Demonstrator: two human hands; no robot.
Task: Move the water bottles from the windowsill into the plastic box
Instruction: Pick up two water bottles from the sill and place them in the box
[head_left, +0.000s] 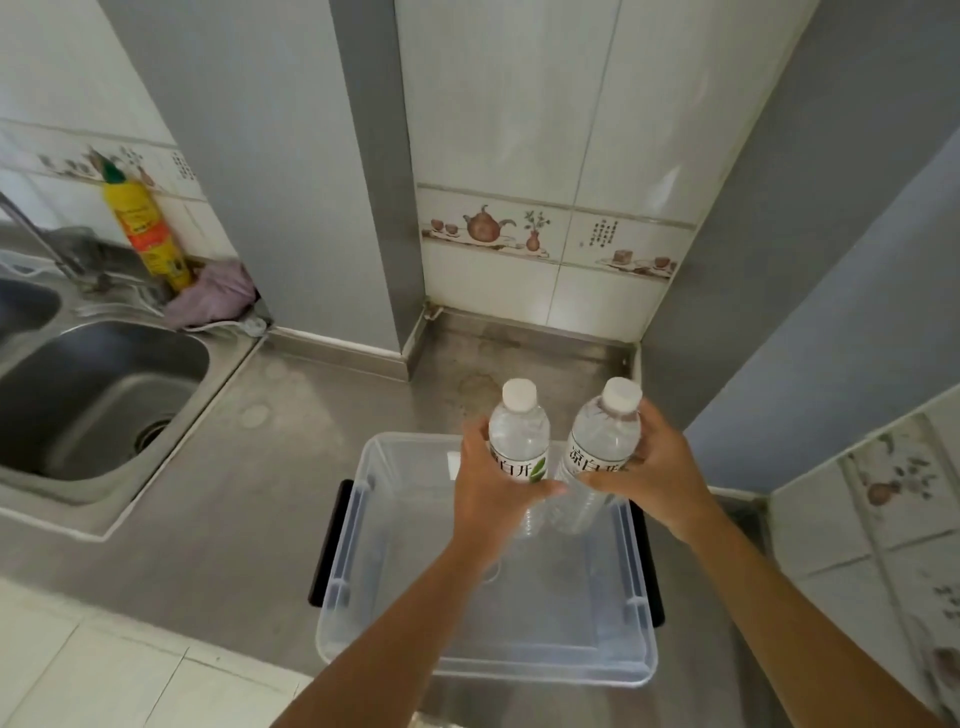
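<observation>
Two clear water bottles with white caps and white labels are held upright side by side over the far part of a clear plastic box on the steel counter. My left hand grips the left bottle around its label. My right hand grips the right bottle the same way. The bottles' lower ends reach down inside the box; I cannot tell whether they touch its floor. The box holds nothing else that I can see.
A steel sink with a tap lies at the left. A yellow detergent bottle and a purple cloth stand behind it. Tiled walls and grey pillars close in the counter at the back and right.
</observation>
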